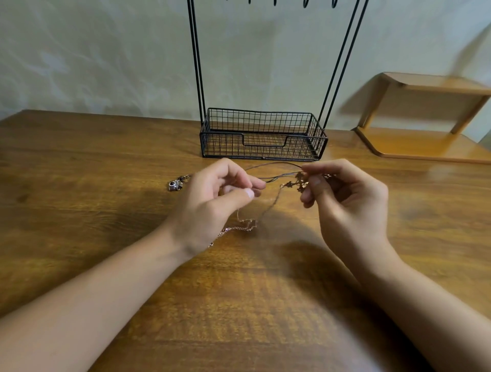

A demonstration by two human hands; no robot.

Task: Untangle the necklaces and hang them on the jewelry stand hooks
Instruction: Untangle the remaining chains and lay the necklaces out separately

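A black wire jewelry stand (263, 134) rises at the back of the wooden table, its basket base empty and its hooks (305, 3) barely showing at the top edge. In front of it my left hand (215, 201) pinches a thin dark cord (276, 174). My right hand (345, 196) pinches a knotted clump of gold chain and pendant (299, 183) where the cord meets it. A fine rose-gold chain (248, 224) droops from the clump onto the table under my left wrist. A small silver camera charm (175, 185) lies left of my left hand.
A wooden shelf riser (425, 119) stands at the back right against the wall. The wooden table (79, 186) stretches wide on both sides and toward me.
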